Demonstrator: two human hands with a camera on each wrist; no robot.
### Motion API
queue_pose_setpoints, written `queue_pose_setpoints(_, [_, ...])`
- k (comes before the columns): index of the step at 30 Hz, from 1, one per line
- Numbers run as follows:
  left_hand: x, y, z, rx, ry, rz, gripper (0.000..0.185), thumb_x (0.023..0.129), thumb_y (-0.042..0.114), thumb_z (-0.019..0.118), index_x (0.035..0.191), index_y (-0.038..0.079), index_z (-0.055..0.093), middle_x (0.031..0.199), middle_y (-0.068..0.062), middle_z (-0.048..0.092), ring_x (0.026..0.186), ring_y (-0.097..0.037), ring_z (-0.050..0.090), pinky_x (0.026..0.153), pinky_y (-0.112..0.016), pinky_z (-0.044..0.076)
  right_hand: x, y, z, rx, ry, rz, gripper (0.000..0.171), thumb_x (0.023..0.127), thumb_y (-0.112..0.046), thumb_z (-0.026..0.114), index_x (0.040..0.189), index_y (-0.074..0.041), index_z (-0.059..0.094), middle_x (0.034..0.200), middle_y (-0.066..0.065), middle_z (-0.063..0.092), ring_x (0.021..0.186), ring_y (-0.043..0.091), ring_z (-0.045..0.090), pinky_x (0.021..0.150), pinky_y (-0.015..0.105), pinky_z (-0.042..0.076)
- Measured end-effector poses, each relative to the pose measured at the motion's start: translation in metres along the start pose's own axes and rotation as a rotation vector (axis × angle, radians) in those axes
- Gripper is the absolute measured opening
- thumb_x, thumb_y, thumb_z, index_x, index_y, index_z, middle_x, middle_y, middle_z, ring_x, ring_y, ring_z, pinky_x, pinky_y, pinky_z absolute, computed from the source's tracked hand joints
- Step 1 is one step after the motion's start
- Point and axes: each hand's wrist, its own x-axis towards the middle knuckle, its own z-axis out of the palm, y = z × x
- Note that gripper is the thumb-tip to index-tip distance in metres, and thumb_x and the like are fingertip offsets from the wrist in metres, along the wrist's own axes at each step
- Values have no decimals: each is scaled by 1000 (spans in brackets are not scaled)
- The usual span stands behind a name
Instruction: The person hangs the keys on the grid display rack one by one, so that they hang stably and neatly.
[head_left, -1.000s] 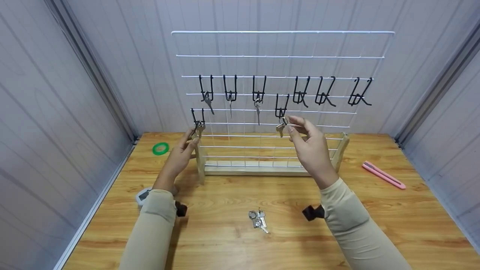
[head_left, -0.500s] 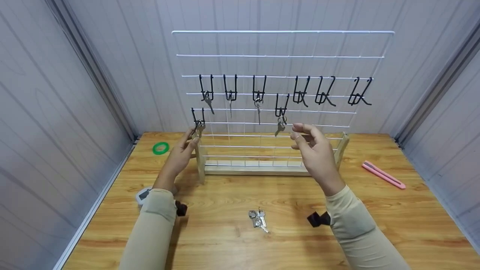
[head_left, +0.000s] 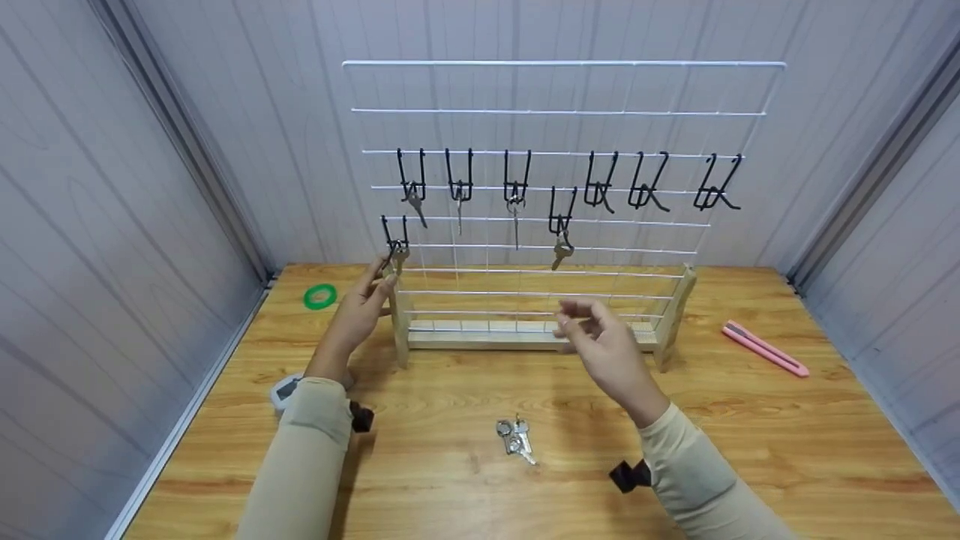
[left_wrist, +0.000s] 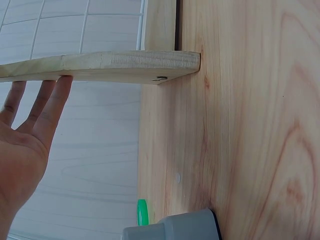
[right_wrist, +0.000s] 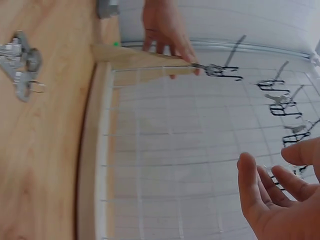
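The right hand (head_left: 604, 346), fingers loose and holding nothing, hovers nearest the key bunch (head_left: 515, 436), which lies below-left on the desk (head_left: 750, 450); the left hand (head_left: 358, 307) presses straight fingers against the rack's wooden post (head_left: 400, 322).

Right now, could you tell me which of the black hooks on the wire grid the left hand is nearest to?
The lowest, leftmost hook, alone below the row by the left post; the left hand reaches up beside the key hanging from it.

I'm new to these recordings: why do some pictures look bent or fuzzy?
Head view: sharp and evenly lit, wall edges flare outward, right hand slightly smeared. Right wrist view: wire grid pale, washed out and bowed. Left wrist view: tipped sideways, left hand soft.
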Motion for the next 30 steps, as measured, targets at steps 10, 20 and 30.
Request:
queue_pose_setpoints(10, [0,1,0,34,-2,-35,66,114,45,49,172,31,22,171,-23,30,154,-42,44,117,-62,53,-13,50,24,-58,-296,125,37,104,-17,71,135,0,62,121,20,68,98,24,71,81,33,69])
queue_pose_setpoints(20, [1,1,0,9,5,-39,66,114,41,49,173,26,22,169,-22,31,151,-41,46,116,-62,53,-24,76,43,-216,-443,161,38,100,-13,75,130,6,64,110,15,70,83,22,73,71,33,67])
queue_pose_setpoints(30, [1,-1,-1,10,14,-30,66,114,41,48,173,25,22,168,-24,31,151,-41,46,117,-61,54,-30,82,58,-509,-468,38,26,92,-16,82,109,-2,70,96,5,69,86,14,62,75,29,54])
